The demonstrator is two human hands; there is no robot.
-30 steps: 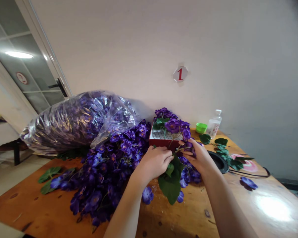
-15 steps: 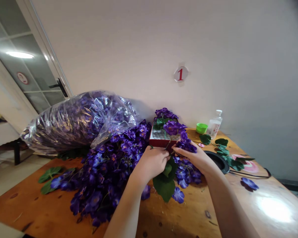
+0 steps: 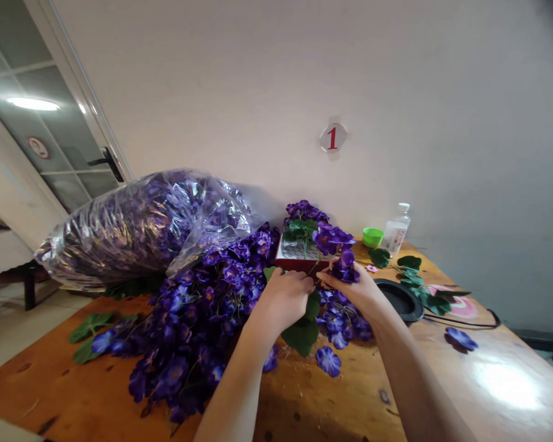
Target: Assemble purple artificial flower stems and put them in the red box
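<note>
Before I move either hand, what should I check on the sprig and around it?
1. Left hand grips the sprig: ok, the fingers are closed on the stem.
2. Right hand holds the sprig's upper blooms: ok.
3. Sprig free of the pile: cannot tell, since the leaf meets the pile's edge.
4. Box close by: ok, it sits directly behind both hands.
5. Nothing shed: not ok, as a loose bloom lies on the table near the leaf.
</note>
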